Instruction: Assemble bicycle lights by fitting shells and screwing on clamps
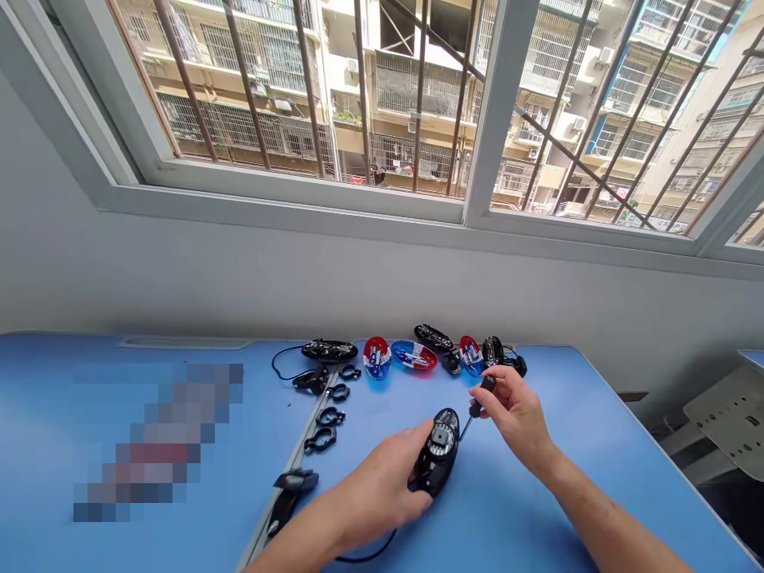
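My left hand (373, 489) grips a black oval device body (438, 458) that rests on the blue table (537, 509), its open inner side facing up. A thin black cable runs from under that hand toward me. My right hand (518, 414) pinches a small screwdriver (479, 398) by its black and red handle, with the tip angled down at the upper right edge of the device.
Along the table's far edge lie red-and-blue translucent covers (413, 356), more black device bodies (329, 350) and cables. Several black ring clamps (327, 415) and a black bracket (295, 481) sit left of my hands by a table seam. A barred window stands behind.
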A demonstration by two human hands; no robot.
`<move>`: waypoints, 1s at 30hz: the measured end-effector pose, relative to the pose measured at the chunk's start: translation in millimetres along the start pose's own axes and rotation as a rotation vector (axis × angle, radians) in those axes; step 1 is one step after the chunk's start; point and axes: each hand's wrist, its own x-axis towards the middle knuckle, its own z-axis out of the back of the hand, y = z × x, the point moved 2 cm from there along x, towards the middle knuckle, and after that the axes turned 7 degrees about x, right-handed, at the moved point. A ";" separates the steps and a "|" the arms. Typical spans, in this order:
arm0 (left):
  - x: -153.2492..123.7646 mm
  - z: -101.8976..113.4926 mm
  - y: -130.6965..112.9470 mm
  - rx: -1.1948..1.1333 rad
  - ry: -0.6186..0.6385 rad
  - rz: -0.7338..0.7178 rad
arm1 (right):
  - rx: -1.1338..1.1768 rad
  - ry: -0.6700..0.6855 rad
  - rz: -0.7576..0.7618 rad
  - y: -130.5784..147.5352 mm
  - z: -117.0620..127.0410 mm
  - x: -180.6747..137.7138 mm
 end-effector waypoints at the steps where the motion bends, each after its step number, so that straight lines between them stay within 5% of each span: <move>1: -1.4 1.1 -0.8 0.001 0.015 -0.027 | 0.003 0.004 0.009 -0.4 -1.0 -0.3; 10: -9.5 4.1 3.7 0.197 0.145 -0.121 | 0.025 0.041 0.040 -6.6 -6.2 -2.7; 20: 2.3 -4.4 0.5 0.331 -0.113 -0.199 | 0.016 0.035 0.020 -7.7 -4.5 -1.1; 30: 7.0 -7.1 -0.4 0.380 0.000 -0.144 | 0.006 0.032 0.036 -6.2 -2.4 -0.4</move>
